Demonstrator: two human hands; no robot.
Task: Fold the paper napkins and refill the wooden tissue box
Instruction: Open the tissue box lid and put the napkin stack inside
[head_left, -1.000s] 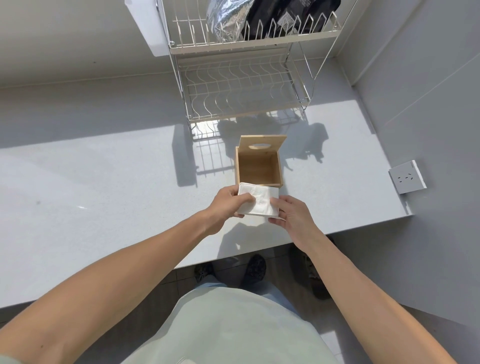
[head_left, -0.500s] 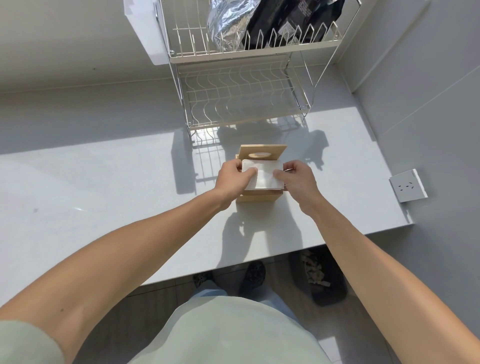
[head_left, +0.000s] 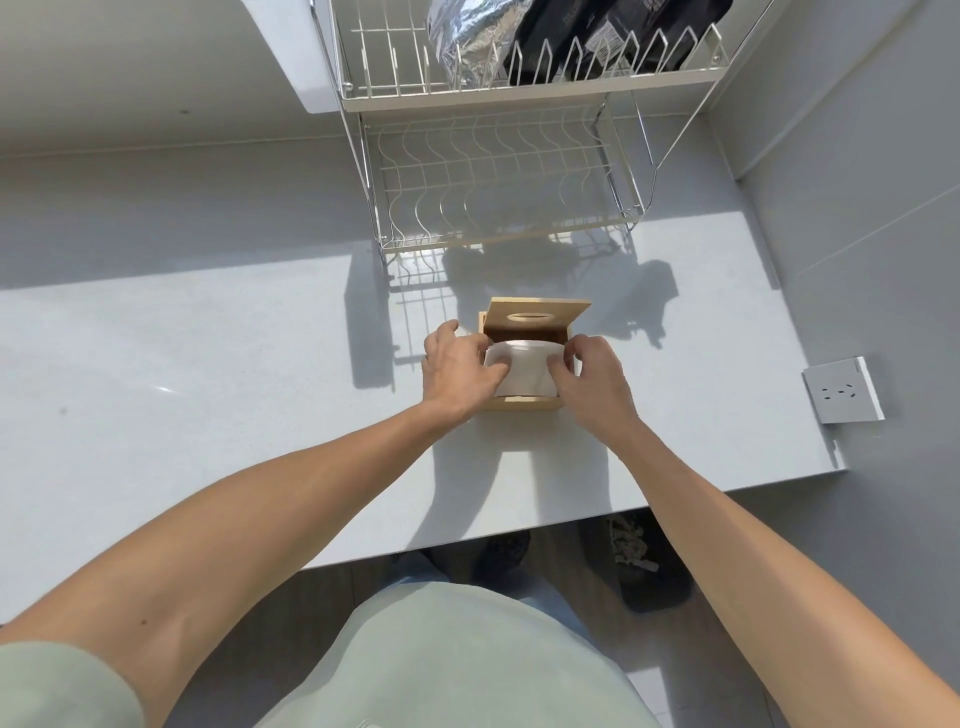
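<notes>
Lowering a folded napkin stack (head_left: 524, 371) into the open wooden tissue box (head_left: 524, 402) on the counter (head_left: 208, 364), left hand (head_left: 457, 374) and right hand (head_left: 592, 376) pinching opposite edges; best kept level, released together, clear of the raised lid (head_left: 537, 314).

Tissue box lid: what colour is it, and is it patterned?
Plain light wood, no pattern, with one oval slot; the lid stands open in the head view.

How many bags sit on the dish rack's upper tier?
2: a crinkled silver foil bag at the left of the upper tier, and a black bag beside it on the right. The frame's top edge cuts both off, so more could be hidden.
</notes>
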